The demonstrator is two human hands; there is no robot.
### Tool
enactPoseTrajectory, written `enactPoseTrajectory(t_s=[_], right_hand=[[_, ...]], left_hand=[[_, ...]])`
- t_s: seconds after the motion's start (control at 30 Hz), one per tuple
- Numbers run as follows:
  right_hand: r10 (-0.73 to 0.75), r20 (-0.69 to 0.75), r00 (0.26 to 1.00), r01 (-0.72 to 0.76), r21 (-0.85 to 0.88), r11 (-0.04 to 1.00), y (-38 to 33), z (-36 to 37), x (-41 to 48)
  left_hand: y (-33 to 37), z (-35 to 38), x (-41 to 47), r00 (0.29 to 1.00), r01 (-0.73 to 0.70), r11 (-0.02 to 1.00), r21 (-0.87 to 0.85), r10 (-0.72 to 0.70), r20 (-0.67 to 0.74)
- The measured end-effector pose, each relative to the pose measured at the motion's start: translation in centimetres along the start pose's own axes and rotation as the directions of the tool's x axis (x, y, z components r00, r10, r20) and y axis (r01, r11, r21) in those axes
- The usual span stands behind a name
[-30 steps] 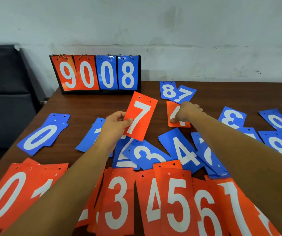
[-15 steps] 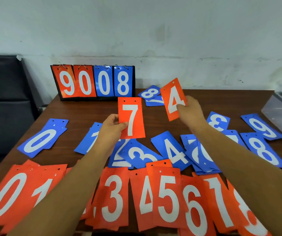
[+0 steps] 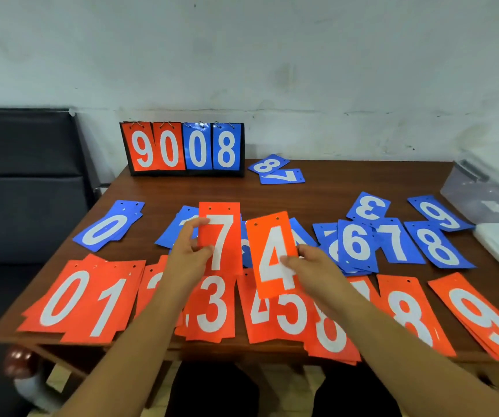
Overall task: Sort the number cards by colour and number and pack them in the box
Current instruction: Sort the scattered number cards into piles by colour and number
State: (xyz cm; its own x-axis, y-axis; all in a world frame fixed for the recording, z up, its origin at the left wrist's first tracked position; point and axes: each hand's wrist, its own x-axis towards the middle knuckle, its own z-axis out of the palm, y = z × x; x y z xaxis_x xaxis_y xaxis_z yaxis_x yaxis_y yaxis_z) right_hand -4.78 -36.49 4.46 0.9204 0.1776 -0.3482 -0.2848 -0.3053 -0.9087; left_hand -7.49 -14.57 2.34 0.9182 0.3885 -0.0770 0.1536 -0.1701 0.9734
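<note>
Fingers of your left hand (image 3: 186, 260) clamp the orange 7 card (image 3: 222, 233); right hand (image 3: 311, 270) pinches the orange 4 card (image 3: 272, 254), both above the worktop (image 3: 347, 182). Orange row (image 3: 212, 308) nearly sorted; blue cards (image 3: 435, 245) lie loose; packing the box (image 3: 480, 200) apparently not begun.

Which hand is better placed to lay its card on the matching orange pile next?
Right, probably. The right hand holds the orange 4 card over the orange 4 pile. The left hand's orange 7 card belongs across, beyond the right forearm.
</note>
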Motion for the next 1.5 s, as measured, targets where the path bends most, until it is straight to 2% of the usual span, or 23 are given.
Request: enactPoseTrajectory(t_s=[0.17,0.37,0.5,0.6,0.7,0.8,0.93,1.07,1.3,1.33,1.37,1.4,1.47,1.5], right_hand=[[0.034,0.000,0.999,-0.034,-0.062,0.997,2.7,0.9,-1.7],[0.018,-0.122,0.992,-0.045,-0.221,0.974,3.7,-1.0,-1.8],[0.030,-0.188,0.982,-0.077,-0.247,0.966,4.0,-2.0,-2.0],[-0.008,-0.176,0.984,-0.033,-0.228,0.973,3.9,-1.1,-2.3],[-0.058,-0.163,0.985,0.000,-0.333,0.943,4.3,1.1,-2.3],[-0.100,-0.173,0.980,0.001,-0.497,0.868,5.1,3.0,-2.1],[-0.189,-0.155,0.970,-0.003,-0.779,0.627,5.3,4.0,-1.8],[-0.221,-0.113,0.969,0.011,-0.869,0.495,5.2,4.1,-1.4],[-0.223,-0.105,0.969,-0.011,-0.922,0.388,5.0,3.5,-0.9],[-0.248,-0.113,0.962,0.001,-0.908,0.419,4.8,3.1,-1.0],[-0.271,-0.126,0.954,0.026,-0.869,0.495,4.5,2.6,-1.2],[-0.296,-0.151,0.943,0.071,-0.778,0.624,4.2,2.0,-1.4],[-0.238,-0.195,0.951,0.145,-0.399,0.906,3.1,0.3,-2.0],[-0.185,-0.178,0.967,0.150,-0.195,0.969,2.4,-0.7,-2.4]], left_hand=[[-0.7,-0.2,-2.6,0.999,-0.012,0.995,0.095,0.007,0.054],[-0.8,-0.5,-3.3,0.999,-0.007,0.988,0.152,0.001,0.038],[-0.8,-0.9,-3.4,1.000,0.004,0.994,0.113,-0.004,0.003],[-0.8,-1.0,-3.6,1.000,0.014,0.997,0.075,-0.013,-0.014],[-1.0,-1.1,-3.7,0.999,0.030,0.998,0.054,-0.028,-0.038],[-1.2,-1.3,-3.9,0.998,0.057,0.997,0.054,-0.055,-0.043],[-1.2,-1.4,-4.4,0.997,0.071,0.997,0.035,-0.070,-0.034],[-1.3,-1.3,-4.6,0.997,0.066,0.997,0.025,-0.065,-0.046],[-1.1,0.5,-4.2,0.991,0.108,0.993,-0.048,-0.111,-0.073],[-1.0,0.8,-4.2,0.990,0.121,0.991,-0.058,-0.125,-0.069],[-0.9,1.3,-4.1,0.989,0.131,0.990,-0.050,-0.134,-0.055],[-0.8,1.8,-4.1,0.990,0.138,0.990,-0.038,-0.139,-0.031],[-0.3,3.2,-4.4,0.989,0.142,0.989,-0.048,-0.141,0.038],[-0.1,4.0,-4.7,0.987,0.143,0.987,-0.073,-0.137,0.083]])
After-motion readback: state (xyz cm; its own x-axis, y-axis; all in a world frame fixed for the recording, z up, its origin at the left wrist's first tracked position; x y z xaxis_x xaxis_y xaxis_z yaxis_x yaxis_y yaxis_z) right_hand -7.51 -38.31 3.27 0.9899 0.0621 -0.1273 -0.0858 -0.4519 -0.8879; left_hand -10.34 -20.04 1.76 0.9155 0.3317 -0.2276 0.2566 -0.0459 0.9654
